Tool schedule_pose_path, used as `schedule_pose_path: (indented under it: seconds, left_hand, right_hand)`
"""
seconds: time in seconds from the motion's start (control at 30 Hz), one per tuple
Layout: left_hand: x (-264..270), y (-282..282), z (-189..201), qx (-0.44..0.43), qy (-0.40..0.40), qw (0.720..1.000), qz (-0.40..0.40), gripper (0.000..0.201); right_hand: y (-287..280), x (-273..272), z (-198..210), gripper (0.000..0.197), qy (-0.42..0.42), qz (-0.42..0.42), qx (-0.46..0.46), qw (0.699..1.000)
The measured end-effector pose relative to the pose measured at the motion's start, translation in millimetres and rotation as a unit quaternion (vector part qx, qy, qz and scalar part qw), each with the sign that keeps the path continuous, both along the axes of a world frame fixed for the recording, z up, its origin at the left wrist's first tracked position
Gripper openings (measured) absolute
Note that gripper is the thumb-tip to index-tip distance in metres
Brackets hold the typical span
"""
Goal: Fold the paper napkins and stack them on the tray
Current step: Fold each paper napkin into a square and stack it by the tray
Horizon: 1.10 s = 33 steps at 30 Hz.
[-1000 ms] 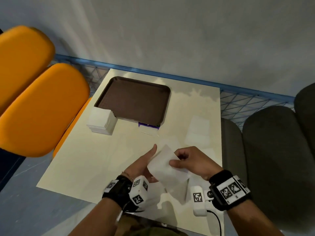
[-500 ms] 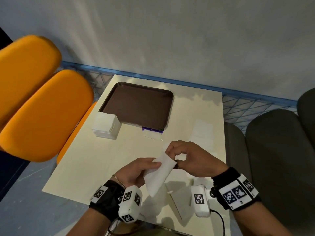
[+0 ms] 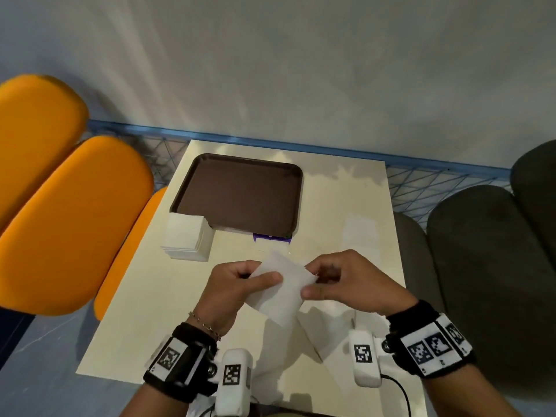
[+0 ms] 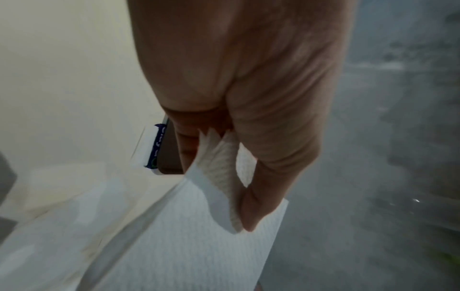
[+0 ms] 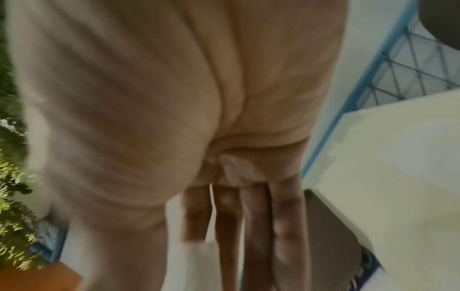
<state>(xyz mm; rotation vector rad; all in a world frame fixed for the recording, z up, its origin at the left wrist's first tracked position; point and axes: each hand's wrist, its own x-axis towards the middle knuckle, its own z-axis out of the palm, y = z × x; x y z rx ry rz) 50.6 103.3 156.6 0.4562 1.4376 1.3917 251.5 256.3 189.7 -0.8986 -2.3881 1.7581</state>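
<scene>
napkin (image 3: pixel 278 288): white paper sheet, held in the air above the bench, on the person's side of the tray; tilted, lower corner hanging toward the person. Partly folded by the look of the layers in the left wrist view, fold count unclear.
left hand (image 3: pixel 231 291): grips the napkin's left edge; thumb on top, fingers (image 4: pixel 189 145) curled underneath, paper pinched between them.
right hand (image 3: pixel 349 284): at the napkin's right edge; thumb and fingers curled in narrow, pinching the paper edge. Right wrist view too blurred to confirm more.
tray (image 3: pixel 240 194): dark brown, nothing on it, on the far left part of the bench (image 3: pixel 346 206).
napkin stack (image 3: pixel 188 239): white unfolded pile touching the tray's near-left corner, resting on the bench.
purple-edged packet (image 3: pixel 272 239): flat against the tray's near edge, between the tray and the held napkin.
loose napkin (image 3: pixel 359 236): pale sheet lying flat on the bench, to the right of the tray, well apart from it.
orange seats (image 3: pixel 69 221): left of the tray, off the bench.
dark grey seats (image 3: pixel 487 281): right of the tray, off the bench.
</scene>
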Motion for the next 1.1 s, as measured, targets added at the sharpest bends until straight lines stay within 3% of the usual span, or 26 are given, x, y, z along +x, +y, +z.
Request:
schedule_pose_path:
  seconds: [0.1,0.17,0.47,0.6,0.83,1.1]
  left_hand:
    - [-7.5,1.2,4.2,0.001,0.036,0.999,-0.006,0.019]
    - [-11.3,0.8,9.1,0.005,0.052,0.999,-0.007,0.02]
    - [-32.0,-8.8,23.9,0.03,0.155,0.987,0.037,0.011]
    - [-38.7,-12.6,29.4,0.037,0.153,0.986,0.048,0.012]
    - [-42.2,-16.3,39.5,0.062,0.142,0.985,0.081,0.008]
    - [-48.7,-22.9,41.1,0.065,0.187,0.979,0.054,0.012]
  right_hand:
    - [-11.1,-16.7,-6.5,0.012,0.039,-0.121,0.011,0.992]
    - [-14.1,-23.3,-8.4,0.009,0.042,-0.152,0.031,0.987]
    - [-20.9,-41.1,5.1,0.012,0.049,-0.159,0.094,0.982]
    - [-31.3,-51.1,13.1,0.017,0.096,-0.189,0.085,0.974]
    - [-47.1,-65.6,18.9,0.004,0.147,-0.244,0.077,0.956]
    - [-51.6,-71.4,20.6,0.004,0.153,-0.265,0.077,0.949]
